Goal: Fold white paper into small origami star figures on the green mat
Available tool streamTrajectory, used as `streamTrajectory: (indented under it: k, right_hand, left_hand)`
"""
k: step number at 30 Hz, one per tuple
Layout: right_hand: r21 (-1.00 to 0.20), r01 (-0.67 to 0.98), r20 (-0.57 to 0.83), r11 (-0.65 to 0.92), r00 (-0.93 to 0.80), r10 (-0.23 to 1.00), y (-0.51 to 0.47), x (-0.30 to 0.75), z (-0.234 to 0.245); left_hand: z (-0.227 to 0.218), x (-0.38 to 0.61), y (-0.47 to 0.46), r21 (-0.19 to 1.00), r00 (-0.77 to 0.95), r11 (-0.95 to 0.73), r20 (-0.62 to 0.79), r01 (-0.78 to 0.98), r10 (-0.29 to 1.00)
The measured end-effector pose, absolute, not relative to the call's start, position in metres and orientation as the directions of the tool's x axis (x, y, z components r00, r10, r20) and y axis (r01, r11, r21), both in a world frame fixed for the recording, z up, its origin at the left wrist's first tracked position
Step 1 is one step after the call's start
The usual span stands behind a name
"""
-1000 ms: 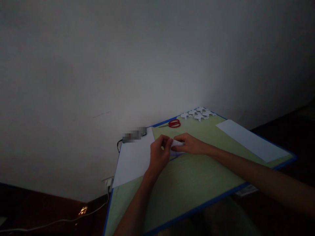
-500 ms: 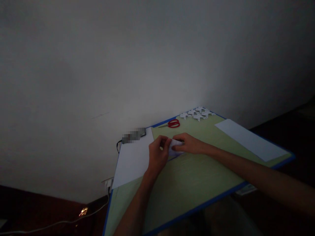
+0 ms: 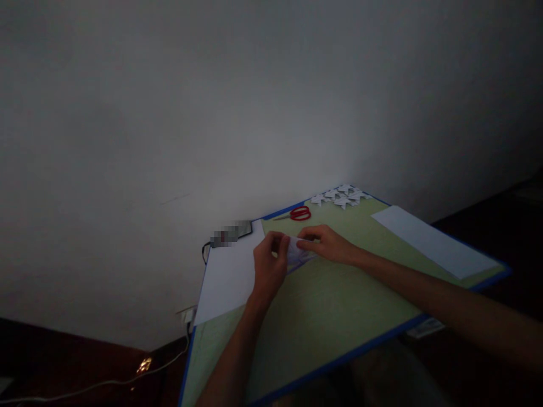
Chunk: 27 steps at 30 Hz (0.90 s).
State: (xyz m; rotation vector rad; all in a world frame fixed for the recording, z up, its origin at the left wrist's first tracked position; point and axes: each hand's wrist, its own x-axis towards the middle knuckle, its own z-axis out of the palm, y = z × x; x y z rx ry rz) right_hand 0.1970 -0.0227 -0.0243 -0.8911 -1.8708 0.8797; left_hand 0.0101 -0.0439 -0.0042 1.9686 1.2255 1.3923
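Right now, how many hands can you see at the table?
2. The left hand pinches the left side of the small folded paper; the right hand touches its right side. No others show.

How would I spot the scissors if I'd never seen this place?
Find the green tabletop with blue edging, by the wall. Near its far edge, beyond the held paper, the scissors lie left of the pointed white paper shapes. Their bright red handles set them apart from those shapes.
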Motion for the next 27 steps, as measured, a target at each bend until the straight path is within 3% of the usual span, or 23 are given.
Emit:
streamTrajectory:
  k: [27]
  right_hand:
    - [-0.813, 0.271, 0.421, 0.515, -0.337, 0.842, -0.0217, 0.1967, -0.0226]
  left_hand:
    - [-0.0033, 0.0109, -0.0449, 0.733, 0.129, -0.528, 0.529, 0.429, 0.839]
